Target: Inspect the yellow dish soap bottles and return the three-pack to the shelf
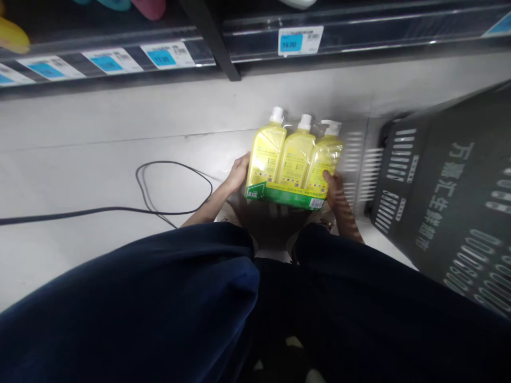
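A shrink-wrapped pack of dish soap bottles (293, 165) is held between my two hands, low over the floor in front of my shoes. It has three yellow bottles with white tops, the right one a pump, and a green AXE band along the bottom. My left hand (239, 171) grips the left side, its fingers partly hidden behind the pack. On the right side, my right hand (334, 187) is closed on the pack with the thumb on its front.
A dark grey slotted shopping basket (435, 181) stands close on the right. A black cable (104, 209) loops over the pale floor (99, 122) at left. Across the top runs a dark shelf edge (359, 34) with price tags (300, 41).
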The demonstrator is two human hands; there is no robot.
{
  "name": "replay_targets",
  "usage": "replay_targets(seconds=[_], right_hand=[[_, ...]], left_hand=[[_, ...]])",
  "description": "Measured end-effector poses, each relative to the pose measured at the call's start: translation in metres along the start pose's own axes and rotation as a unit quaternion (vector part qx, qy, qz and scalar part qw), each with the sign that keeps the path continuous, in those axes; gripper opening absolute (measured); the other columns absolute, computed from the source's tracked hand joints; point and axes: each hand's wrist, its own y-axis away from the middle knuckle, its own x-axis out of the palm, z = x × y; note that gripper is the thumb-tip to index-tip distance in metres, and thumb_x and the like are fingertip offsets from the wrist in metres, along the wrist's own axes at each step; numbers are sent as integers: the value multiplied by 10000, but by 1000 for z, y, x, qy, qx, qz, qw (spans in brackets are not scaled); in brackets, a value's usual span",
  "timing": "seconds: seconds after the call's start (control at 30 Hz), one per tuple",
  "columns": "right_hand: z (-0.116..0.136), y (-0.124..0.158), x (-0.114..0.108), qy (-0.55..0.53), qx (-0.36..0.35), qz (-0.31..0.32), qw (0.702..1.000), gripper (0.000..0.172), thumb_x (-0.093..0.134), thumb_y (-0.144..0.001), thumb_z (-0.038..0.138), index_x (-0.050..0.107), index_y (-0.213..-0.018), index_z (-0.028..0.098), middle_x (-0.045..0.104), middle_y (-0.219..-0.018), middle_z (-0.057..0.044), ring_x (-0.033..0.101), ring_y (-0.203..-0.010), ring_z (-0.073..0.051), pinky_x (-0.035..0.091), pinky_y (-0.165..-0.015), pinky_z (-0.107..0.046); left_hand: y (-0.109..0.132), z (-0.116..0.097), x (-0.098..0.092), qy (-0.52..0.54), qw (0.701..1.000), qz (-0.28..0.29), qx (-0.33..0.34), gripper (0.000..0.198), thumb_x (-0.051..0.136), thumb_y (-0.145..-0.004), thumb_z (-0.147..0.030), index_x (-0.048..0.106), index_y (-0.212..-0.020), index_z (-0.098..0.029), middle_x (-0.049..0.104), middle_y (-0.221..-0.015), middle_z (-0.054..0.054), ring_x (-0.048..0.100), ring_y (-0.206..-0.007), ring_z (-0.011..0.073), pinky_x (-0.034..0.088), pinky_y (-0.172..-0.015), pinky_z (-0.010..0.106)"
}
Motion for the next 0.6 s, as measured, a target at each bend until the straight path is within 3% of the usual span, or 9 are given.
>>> replay_targets(seconds=[0.3, 0.6], right_hand=[[0, 0, -1, -7, -3, 9, 1000, 484, 801, -718, 529, 678, -1056, 205, 755, -999, -67, 704, -1060, -303, 619, -866, -436], [2, 2, 1, -5, 0, 0, 1000, 467, 810, -696, 543, 677, -986, 201, 753, -993, -64, 714, -1024, -300, 622, -840, -437]], left_hand=[[3, -5, 1, -3, 1000, 4, 4, 491, 566, -898, -614, 730, -906, -151, 738, -913, 54, 654, -868, 200, 508, -857, 312], [2, -5, 1, -3, 1000, 0, -6, 471, 572, -899, -602, 708, -840, -155, 712, -836, 37, 616, -755, 173, 490, -761, 297]])
